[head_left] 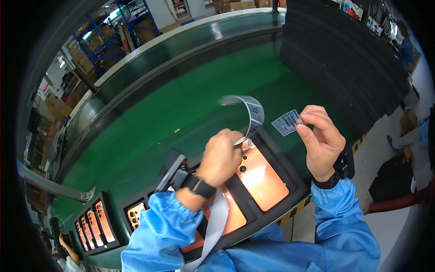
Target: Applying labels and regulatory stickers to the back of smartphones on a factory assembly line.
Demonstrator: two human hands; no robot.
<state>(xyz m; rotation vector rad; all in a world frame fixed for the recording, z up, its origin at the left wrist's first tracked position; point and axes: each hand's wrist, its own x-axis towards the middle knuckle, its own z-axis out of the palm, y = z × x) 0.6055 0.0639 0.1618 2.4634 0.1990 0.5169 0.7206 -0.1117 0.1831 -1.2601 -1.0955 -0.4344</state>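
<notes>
My right hand [324, 140] pinches a small white printed label [284, 123] by its edge between thumb and forefinger, held up above the green surface. My left hand [220, 156] is closed around a strip of labels [256, 113], which curls up and back from the fingers. A pale paper strip [215, 229] hangs below that wrist toward my lap. Under the hands lies a black foam tray [297, 179] with orange smartphones in its slots, backs up. One phone [265, 179] lies just right of my left hand; another phone [234, 215] is partly covered by the paper strip.
A second black tray [111, 242] with several orange phones sits farther left on the green conveyor belt [181, 99]. Tall stacked black foam sheets [340, 63] stand at the right. Another person's arm [69, 249] shows at lower left. A metal rail [199, 38] runs along the far side.
</notes>
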